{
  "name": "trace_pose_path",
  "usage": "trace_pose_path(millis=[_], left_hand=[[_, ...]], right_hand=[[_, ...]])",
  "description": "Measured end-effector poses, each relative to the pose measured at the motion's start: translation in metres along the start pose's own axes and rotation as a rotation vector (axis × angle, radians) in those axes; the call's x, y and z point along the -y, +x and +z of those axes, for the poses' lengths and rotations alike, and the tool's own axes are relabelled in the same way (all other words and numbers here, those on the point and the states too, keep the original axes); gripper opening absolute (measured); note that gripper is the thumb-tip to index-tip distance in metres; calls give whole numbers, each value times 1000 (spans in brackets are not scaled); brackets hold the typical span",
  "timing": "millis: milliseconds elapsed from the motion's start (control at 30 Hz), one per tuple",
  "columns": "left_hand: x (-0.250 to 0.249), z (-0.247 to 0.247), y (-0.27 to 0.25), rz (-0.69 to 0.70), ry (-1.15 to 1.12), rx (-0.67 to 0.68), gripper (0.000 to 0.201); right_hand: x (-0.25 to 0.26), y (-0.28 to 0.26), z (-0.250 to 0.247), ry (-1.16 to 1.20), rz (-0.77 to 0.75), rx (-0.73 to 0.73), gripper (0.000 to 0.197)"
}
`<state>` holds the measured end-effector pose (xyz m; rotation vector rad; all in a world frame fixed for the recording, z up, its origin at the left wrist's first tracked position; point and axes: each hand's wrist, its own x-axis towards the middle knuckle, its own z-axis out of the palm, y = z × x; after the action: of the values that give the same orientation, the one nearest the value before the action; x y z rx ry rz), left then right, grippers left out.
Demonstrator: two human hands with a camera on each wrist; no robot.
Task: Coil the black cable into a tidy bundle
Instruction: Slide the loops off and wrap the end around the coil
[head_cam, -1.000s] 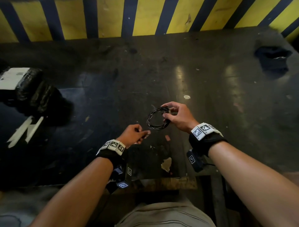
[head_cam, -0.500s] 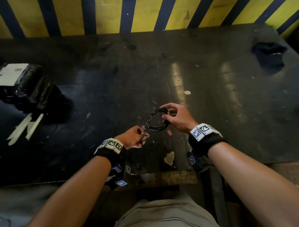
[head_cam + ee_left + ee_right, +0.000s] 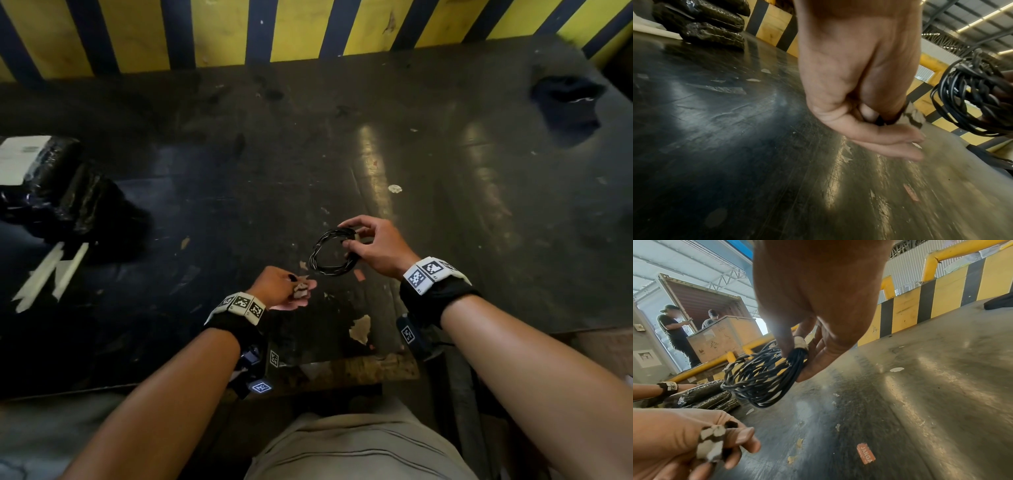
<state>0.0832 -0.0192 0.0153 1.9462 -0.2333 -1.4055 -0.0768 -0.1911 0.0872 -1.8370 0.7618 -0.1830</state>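
The black cable (image 3: 322, 269) is wound into a small ring and hangs just above the dark table (image 3: 445, 205). My right hand (image 3: 344, 234) pinches the ring's right side between thumb and fingers. In the right wrist view the cable (image 3: 760, 378) shows several loops, partly twisted together, with a pale tape band (image 3: 800, 342) at the grip of my right hand (image 3: 797, 356). My left hand (image 3: 301, 291) sits apart, nearer to me and left of the ring, and holds a crumpled pale scrap (image 3: 300, 289) in its curled fingers. The left wrist view shows the scrap (image 3: 914, 116) and cable (image 3: 970, 104).
Black wrapped packages (image 3: 68, 202) lie at the table's left, with white strips (image 3: 48, 274) in front. A dark cloth (image 3: 565, 102) sits at the far right. A yellow and black striped barrier (image 3: 308, 31) runs behind. Two people (image 3: 674, 331) stand far off by a crate.
My left hand has turned slightly, so the scrap in its fingers shows more. The ring stays in my right hand's pinch at about the same place.
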Motion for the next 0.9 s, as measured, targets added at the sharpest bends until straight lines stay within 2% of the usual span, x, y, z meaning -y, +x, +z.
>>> trace_pose_path(millis=[133, 267, 400, 500, 567, 700, 800, 900], left_hand=[[-1, 5, 0, 60, 99, 123, 21], [-5, 10, 1, 82, 106, 174, 26], [-11, 13, 2, 34, -12, 134, 36], [-15, 11, 2, -5, -120, 109, 28], [-15, 10, 2, 3, -65, 118, 28], [-8, 10, 9, 52, 43, 50, 23], [-6, 14, 12, 30, 89, 105, 20], [-6, 21, 12, 5, 88, 140, 25]], right_hand=[[-3, 0, -2, -1, 7, -6, 30], [-5, -1, -4, 10, 17, 6, 31], [-7, 0, -6, 27, 28, 16, 31], [-10, 2, -9, 24, 18, 10, 31], [-12, 3, -11, 17, 17, 8, 31], [-23, 6, -14, 8, 23, 9, 30], [-29, 7, -15, 3, 29, 9, 30], [-31, 6, -16, -38, 12, -7, 30]])
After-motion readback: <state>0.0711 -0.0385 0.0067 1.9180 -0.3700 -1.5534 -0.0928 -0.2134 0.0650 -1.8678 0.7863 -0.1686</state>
